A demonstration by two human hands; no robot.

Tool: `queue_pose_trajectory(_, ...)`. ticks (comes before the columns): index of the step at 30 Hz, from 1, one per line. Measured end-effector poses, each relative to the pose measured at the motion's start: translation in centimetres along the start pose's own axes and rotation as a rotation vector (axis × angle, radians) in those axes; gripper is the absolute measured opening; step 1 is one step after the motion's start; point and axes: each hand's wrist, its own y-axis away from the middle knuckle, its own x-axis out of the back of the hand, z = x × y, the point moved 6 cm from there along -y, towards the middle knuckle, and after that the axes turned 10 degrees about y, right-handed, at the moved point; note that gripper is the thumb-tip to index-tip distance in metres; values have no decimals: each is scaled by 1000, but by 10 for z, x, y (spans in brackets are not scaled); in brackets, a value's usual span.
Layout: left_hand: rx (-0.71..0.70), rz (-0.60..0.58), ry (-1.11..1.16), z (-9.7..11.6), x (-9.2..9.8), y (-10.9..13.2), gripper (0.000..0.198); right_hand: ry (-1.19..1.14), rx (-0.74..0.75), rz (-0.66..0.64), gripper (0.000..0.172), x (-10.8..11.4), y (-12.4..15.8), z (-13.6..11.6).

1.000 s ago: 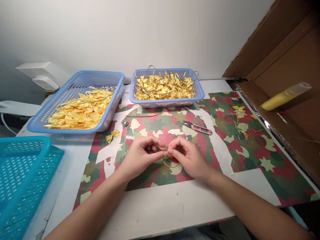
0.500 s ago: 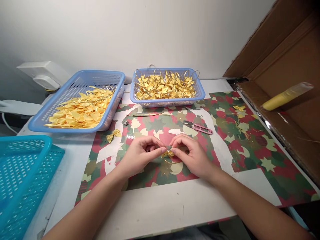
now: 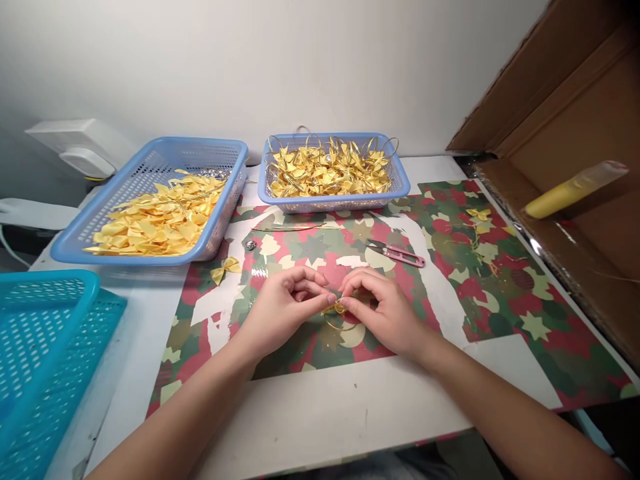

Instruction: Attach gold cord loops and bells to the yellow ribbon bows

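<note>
Between my two hands is a small gold piece [image 3: 336,309] with a loop of gold cord [image 3: 345,327] curving below it. My left hand [image 3: 287,303] pinches its left side between thumb and fingertips. On its right side, my right hand [image 3: 383,307] closes thumb and fingers on the same piece. The fingertips hide much of it. Pink-handled thread snips [image 3: 400,254] lie beyond my right hand. A yellow bow [image 3: 225,269] and a small silvery bell-like item [image 3: 251,245] rest beyond my left hand.
Two blue baskets stand at the back, one [image 3: 195,259] with yellow ribbon pieces, another [image 3: 335,201] with bows on gold cords. A teal basket [image 3: 95,333] is at left. At right, a cardboard box [image 3: 570,133] holds a tube of yellow material [image 3: 560,197]. Loose cords [image 3: 290,229] lie mid-table.
The gold piece has turned slightly between my fingertips, and its cord loop shows more openly below. Both hands stay nearly in place; the view has shifted a little.
</note>
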Motion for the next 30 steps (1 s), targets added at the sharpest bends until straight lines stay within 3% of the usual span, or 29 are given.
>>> queue_pose_trajectory(5,-9,34,-105,3,-1,2,16,0,-12,-3,14,0,1,0)
queue_pose_trajectory(10,-39,19,-111,3,-3,4,24,13,-5,2,14,0,0,0)
queue_pose_trajectory(14,-91,20,-180,7,-6,4,13,22,0,6,14,0,0,0)
queue_pose_trajectory(20,-4,45,-194,10,-9,2,18,32,6,4,14,0,-1,0)
queue_pose_trajectory(25,41,-21,-224,8,-9,2,21,22,7,2,15,0,-1,-1)
queue_pose_trajectory(30,-9,-78,-322,5,-9,3,21,34,12,7,16,0,-1,-2)
